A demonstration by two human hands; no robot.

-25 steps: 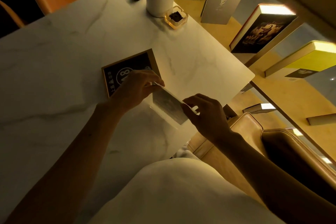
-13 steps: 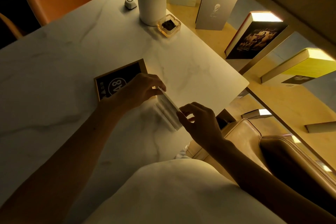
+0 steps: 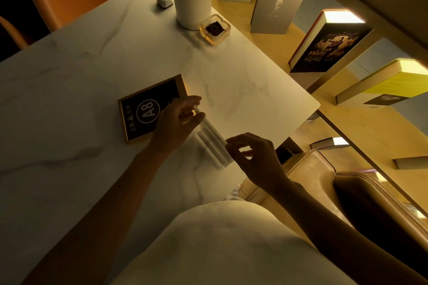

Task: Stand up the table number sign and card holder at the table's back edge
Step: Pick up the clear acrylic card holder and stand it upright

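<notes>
Both hands at the card holder, the number sign lying flat beside it.

The clear card holder [image 3: 212, 143] stands on its edge on the marble desk [image 3: 243, 90], near the right side. The left hand [image 3: 178, 120] is at its far end, fingers [image 3: 193, 100] spread loosely with the thumb at the top edge; whether they grip it I cannot tell. The right hand [image 3: 253, 157] is at its near end, fingertips [image 3: 234, 143] curled close together at the corner, touching or nearly so. The black, gold-framed table number sign [image 3: 144, 109] marked A8 lies face up just left of the left hand. Toward the desk's far edge stand a white cylinder [image 3: 191, 0], a small white button [image 3: 164, 0] and a glass ashtray [image 3: 215, 29].
</notes>
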